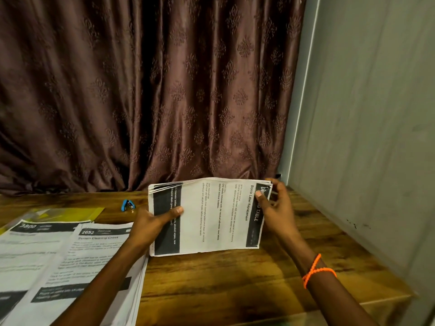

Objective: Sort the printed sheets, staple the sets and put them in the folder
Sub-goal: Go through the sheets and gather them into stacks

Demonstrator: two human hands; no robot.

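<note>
Printed sheets (209, 217): one stack held upright on edge at desk (223, 278) centre, both hands gripping its ends, left hand (150, 222) and right hand (275, 208). Two more stacks (70, 260) lie left; one blue stapler (128, 205) far left.

Beyond my fingers a brown curtain (150, 90) with a raised flower pattern hangs in folds down to the far edge of the wooden table (211, 278). Off to the right of my fingers stands a pale grey-green wall (376, 137), meeting the table's right edge. An orange cord bracelet (316, 270) loops my right wrist, nearer me than my fingers.
</note>
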